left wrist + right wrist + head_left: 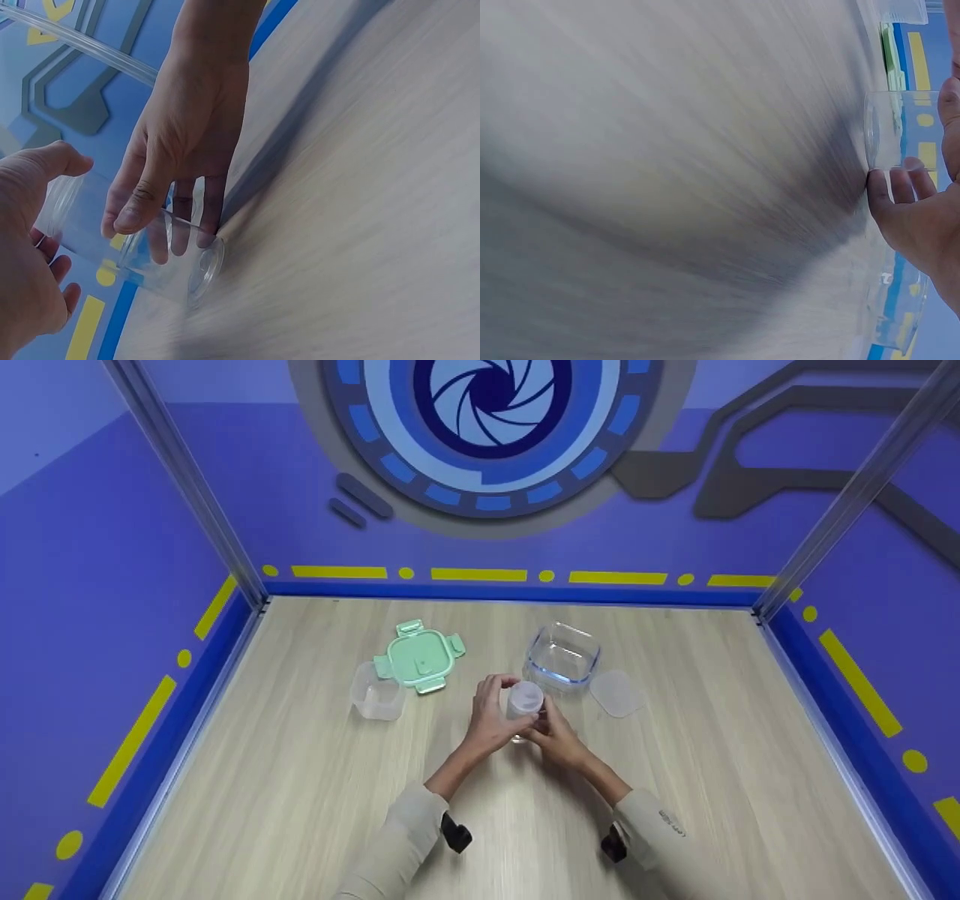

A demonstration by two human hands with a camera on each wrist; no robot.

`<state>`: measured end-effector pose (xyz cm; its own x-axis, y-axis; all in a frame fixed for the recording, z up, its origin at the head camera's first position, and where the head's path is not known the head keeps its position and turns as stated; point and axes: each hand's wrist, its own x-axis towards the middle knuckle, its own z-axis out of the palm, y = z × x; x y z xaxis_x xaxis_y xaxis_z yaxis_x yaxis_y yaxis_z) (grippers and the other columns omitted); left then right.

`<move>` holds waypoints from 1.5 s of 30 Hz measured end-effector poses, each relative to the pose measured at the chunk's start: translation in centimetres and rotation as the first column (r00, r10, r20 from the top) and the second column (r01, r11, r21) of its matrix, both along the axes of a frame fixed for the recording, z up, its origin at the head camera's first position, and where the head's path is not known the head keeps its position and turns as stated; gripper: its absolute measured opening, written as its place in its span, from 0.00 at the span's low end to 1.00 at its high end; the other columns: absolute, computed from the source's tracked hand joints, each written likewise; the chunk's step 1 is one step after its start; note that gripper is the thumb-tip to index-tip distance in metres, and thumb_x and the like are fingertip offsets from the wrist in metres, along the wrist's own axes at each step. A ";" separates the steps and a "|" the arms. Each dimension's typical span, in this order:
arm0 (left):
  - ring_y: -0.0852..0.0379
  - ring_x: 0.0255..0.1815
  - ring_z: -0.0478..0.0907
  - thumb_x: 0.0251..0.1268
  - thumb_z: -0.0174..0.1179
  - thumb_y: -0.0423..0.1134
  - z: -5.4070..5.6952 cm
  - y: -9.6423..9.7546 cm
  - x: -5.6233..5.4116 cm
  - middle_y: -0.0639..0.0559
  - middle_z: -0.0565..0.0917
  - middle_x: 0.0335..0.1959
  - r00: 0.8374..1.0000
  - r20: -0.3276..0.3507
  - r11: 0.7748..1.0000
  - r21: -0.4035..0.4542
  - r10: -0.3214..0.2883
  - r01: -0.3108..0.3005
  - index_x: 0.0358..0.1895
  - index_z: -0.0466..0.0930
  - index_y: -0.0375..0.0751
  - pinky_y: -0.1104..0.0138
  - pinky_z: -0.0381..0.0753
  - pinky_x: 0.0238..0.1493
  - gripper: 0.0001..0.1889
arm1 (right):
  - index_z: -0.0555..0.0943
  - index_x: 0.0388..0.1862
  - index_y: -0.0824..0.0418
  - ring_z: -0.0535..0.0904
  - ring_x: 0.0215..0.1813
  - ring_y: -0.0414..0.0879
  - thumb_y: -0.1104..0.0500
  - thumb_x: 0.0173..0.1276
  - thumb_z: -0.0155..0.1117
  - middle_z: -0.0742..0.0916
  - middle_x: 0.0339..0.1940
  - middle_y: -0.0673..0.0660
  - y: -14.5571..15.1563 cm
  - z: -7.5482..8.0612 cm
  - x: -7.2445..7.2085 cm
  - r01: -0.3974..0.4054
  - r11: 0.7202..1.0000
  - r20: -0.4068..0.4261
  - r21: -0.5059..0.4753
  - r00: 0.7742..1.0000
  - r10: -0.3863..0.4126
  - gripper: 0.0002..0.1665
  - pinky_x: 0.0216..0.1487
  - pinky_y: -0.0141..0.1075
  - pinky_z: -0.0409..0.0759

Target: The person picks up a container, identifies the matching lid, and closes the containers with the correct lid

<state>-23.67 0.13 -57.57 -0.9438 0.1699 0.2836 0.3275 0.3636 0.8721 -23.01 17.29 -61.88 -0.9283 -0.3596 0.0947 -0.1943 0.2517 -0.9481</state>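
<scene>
Between the two hands a clear round container (526,699) stands upright, low over the table or on it. My left hand (489,723) curls its thumb and fingers round the upper part, near the whitish round top. Lower down, my right hand (561,741) grips the other side. Through the clear wall (169,266) the right hand's fingers show in the left wrist view, and an edge crosses the container about midway. The container's base (870,131) is close to the tabletop in the right wrist view. Whether it is one piece or two cannot be told.
Behind the hands to the right stands a square glass box (562,656), with a translucent lid (616,694) flat beside it. At left, a green clip lid (421,658) lies against a small translucent tub (377,694). Walls border the wooden table (300,810).
</scene>
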 end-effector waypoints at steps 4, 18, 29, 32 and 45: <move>0.48 0.64 0.71 0.51 0.75 0.39 -0.1 -0.2 -0.1 0.46 0.80 0.59 0.999 -0.020 0.999 0.004 -0.048 0.048 0.61 0.75 0.40 0.50 0.67 0.67 0.32 | 0.53 0.76 0.72 0.76 0.68 0.70 0.66 0.74 0.63 0.74 0.67 0.76 0.1 -0.1 0.0 0.004 1.000 -0.009 0.005 1.000 -0.004 0.40 0.66 0.49 0.80; 0.49 0.65 0.70 0.53 0.69 0.34 0.2 -0.5 -0.7 0.45 0.78 0.65 0.990 0.011 0.990 0.034 -0.138 0.138 0.67 0.75 0.40 0.52 0.73 0.63 0.33 | 0.55 0.76 0.70 0.74 0.70 0.68 0.62 0.73 0.65 0.74 0.69 0.73 0.2 0.6 -0.3 0.026 0.999 -0.018 0.039 1.000 -0.026 0.41 0.70 0.60 0.74; 0.48 0.69 0.68 0.52 0.77 0.50 0.3 -0.2 0.0 0.47 0.76 0.66 0.999 0.021 0.997 -0.063 -0.044 0.045 0.70 0.68 0.44 0.48 0.61 0.68 0.42 | 0.55 0.76 0.71 0.75 0.68 0.66 0.66 0.73 0.63 0.74 0.68 0.73 0.3 0.4 -0.3 0.021 0.999 -0.001 0.024 1.000 -0.021 0.39 0.66 0.51 0.80; 0.49 0.66 0.70 0.50 0.78 0.54 0.4 0.0 0.1 0.47 0.77 0.61 0.999 0.012 0.996 -0.081 0.037 -0.036 0.65 0.70 0.44 0.48 0.63 0.67 0.40 | 0.55 0.76 0.71 0.76 0.68 0.65 0.65 0.73 0.64 0.75 0.68 0.73 0.2 0.3 -0.3 0.016 1.000 0.005 0.008 1.000 -0.016 0.40 0.64 0.47 0.81; 0.50 0.64 0.70 0.49 0.79 0.55 0.2 0.4 0.3 0.48 0.77 0.57 0.996 0.058 0.997 -0.060 0.062 -0.058 0.60 0.72 0.44 0.52 0.65 0.66 0.38 | 0.54 0.79 0.67 0.72 0.73 0.63 0.64 0.74 0.64 0.71 0.74 0.70 -0.1 0.2 0.2 0.018 1.000 0.022 -0.004 1.000 -0.018 0.42 0.68 0.50 0.78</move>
<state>-23.34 0.53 -57.41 -0.9678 0.1269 0.2175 0.2513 0.4317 0.8663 -22.85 17.20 -61.72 -0.9364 -0.3429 0.0752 -0.1686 0.2513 -0.9531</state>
